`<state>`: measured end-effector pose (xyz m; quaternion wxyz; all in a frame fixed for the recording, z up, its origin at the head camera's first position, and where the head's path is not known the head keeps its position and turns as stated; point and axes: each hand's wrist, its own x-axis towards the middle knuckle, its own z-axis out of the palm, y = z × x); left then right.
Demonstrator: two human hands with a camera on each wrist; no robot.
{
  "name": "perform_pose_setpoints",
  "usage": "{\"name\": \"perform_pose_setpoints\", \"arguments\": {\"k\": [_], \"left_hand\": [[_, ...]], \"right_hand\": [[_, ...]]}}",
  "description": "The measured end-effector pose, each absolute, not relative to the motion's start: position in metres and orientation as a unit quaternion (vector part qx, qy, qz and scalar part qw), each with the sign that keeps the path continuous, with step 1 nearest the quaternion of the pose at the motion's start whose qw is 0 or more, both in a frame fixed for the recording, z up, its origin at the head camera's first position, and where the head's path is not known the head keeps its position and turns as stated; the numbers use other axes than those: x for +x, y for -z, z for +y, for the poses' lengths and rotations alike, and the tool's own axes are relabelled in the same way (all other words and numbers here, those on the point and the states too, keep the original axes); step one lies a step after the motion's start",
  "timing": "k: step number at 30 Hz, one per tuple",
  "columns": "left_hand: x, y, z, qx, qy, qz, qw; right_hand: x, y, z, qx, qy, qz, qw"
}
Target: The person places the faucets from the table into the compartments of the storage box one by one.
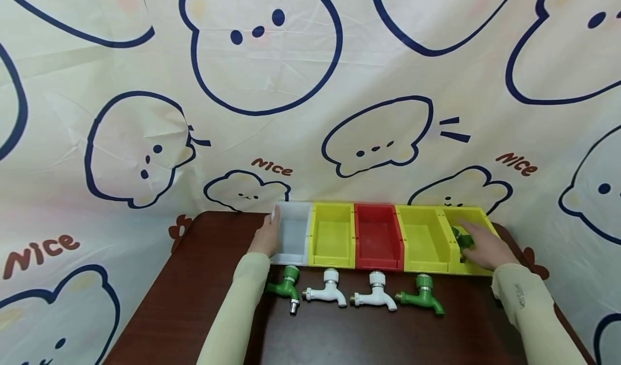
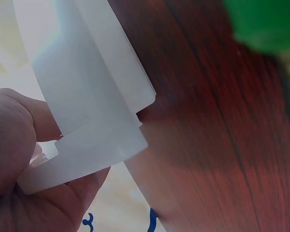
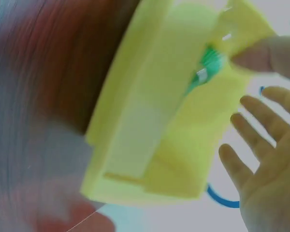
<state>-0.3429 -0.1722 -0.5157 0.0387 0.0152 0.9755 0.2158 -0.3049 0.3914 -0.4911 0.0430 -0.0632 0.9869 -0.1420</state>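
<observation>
My left hand (image 1: 266, 238) grips the outer left wall of the light grey bin (image 2: 94, 92), thumb on one side and fingers on the other. At the far right end, my right hand (image 1: 485, 248) is over the last yellow bin (image 1: 475, 268), its fingers spread and apart. Inside that bin lies a green tap (image 3: 210, 65), close to the right thumb and partly hidden by the hand in the head view. In the right wrist view the other fingers extend past the bin's edge.
Between the end bins stand a yellow bin (image 1: 332, 238), a red bin (image 1: 380, 240) and another yellow bin (image 1: 427, 241). Before the row lie two green taps (image 1: 286, 287) (image 1: 424, 296) and two white taps (image 1: 330, 289) (image 1: 375, 292) on the brown table (image 1: 194, 300). A printed cloth (image 1: 271, 138) hangs behind.
</observation>
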Motion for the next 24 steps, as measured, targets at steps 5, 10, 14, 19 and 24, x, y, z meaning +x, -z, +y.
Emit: {"name": "perform_pose_setpoints", "arguments": {"k": [5,10,14,19,24], "left_hand": [[-0.344,0.517,-0.171,0.014,-0.216,0.976,0.038],[-0.343,0.516,-0.171,0.017,-0.216,0.976,0.035],[-0.341,0.516,-0.171,0.016,-0.217,0.975,0.038],[-0.340,0.516,-0.170,0.018,-0.218,0.975,0.042],[-0.341,0.514,-0.172,0.017,-0.222,0.974,0.037]], "right_hand": [[-0.286,0.470,0.374,-0.072,0.142,0.987,-0.007],[-0.267,0.464,0.353,-0.106,0.147,0.981,-0.075],[-0.249,0.467,0.335,-0.137,0.143,0.973,-0.119],[-0.231,0.474,0.315,-0.148,0.146,0.972,-0.108],[-0.222,0.484,0.299,-0.162,0.134,0.977,-0.034]]}}
